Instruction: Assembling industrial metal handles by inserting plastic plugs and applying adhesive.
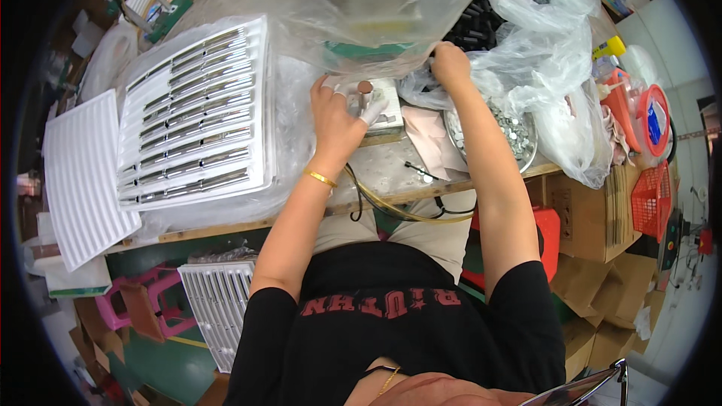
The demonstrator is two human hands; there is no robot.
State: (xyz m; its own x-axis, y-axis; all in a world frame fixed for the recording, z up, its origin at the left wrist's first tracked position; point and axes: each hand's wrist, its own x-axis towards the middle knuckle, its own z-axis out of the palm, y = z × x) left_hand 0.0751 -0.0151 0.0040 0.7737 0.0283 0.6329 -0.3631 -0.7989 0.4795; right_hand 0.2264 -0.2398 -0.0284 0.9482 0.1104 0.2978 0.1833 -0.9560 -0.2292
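My left hand (336, 116) wears white coverings on some fingertips. Its fingers and thumb curl around a small shiny spot beside an upright piece with a round brown top (365, 87); what they grip is too small to make out. This piece stands at a pale block-shaped fixture (387, 109) on the bench. Farther right, my right hand (453, 69) is closed with bent fingers at the edge of a heap of black tubular parts (475, 24). Its fingertips are partly hidden, and so is anything in them.
Shiny metal tubes lie in a white ridged tray (259, 116) at left, beside another white ridged tray (86, 173). Clear plastic (391, 7) hangs over the far middle. A round container of small pale pieces (519, 139) sits beneath my right forearm. Hoses (398, 214) cross the bench's near edge.
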